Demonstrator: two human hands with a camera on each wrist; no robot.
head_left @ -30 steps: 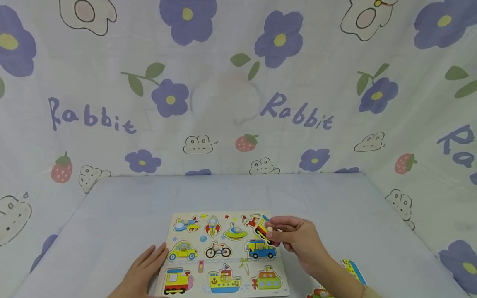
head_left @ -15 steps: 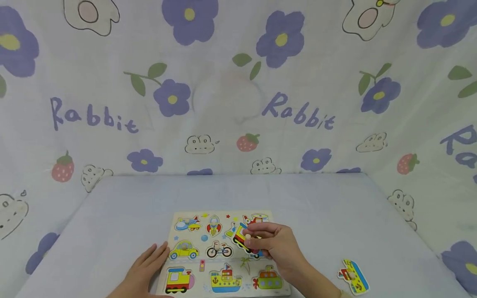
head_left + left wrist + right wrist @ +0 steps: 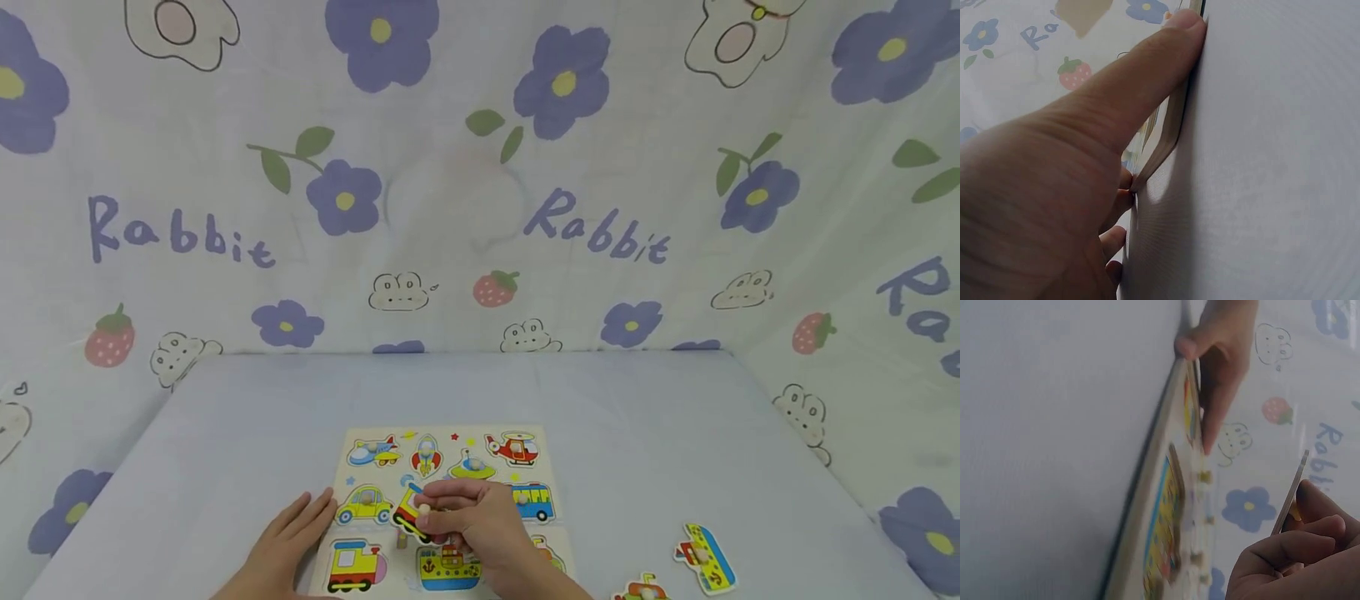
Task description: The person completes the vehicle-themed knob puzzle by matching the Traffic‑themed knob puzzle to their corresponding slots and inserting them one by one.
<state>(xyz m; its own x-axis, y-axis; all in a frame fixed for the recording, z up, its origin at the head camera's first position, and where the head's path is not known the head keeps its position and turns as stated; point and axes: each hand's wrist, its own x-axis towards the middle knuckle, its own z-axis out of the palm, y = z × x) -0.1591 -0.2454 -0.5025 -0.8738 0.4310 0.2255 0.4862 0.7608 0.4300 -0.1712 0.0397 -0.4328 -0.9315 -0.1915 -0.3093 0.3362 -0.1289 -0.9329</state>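
Note:
My right hand point(image 3: 483, 525) pinches the small round knob of a wooden train puzzle piece point(image 3: 407, 507), tilted above the middle of a peg puzzle board point(image 3: 348, 531). In the right wrist view the train piece point(image 3: 1292, 490) appears edge-on, apart from the board. Bottom left on the board is the bare train recess point(image 3: 356, 567). The ship recess point(image 3: 450, 575) and a submarine recess, partly covered by my right hand, also hold no pieces. My left hand point(image 3: 285, 542) touches the board's left side with extended fingers, its thumb point(image 3: 1147, 69) along the near edge.
Knobbed pieces sit in the upper rows, among them a plane point(image 3: 375, 451), a helicopter point(image 3: 513, 449), a car point(image 3: 365, 504) and a bus point(image 3: 532, 502). Right of the board, a loose ship piece point(image 3: 707, 560) and a submarine piece point(image 3: 642, 588) lie on the pale tabletop point(image 3: 637, 417).
My right hand has carried the train piece leftward across the board, from beside the helicopter to near the car. My left hand has stayed at the board's left side.

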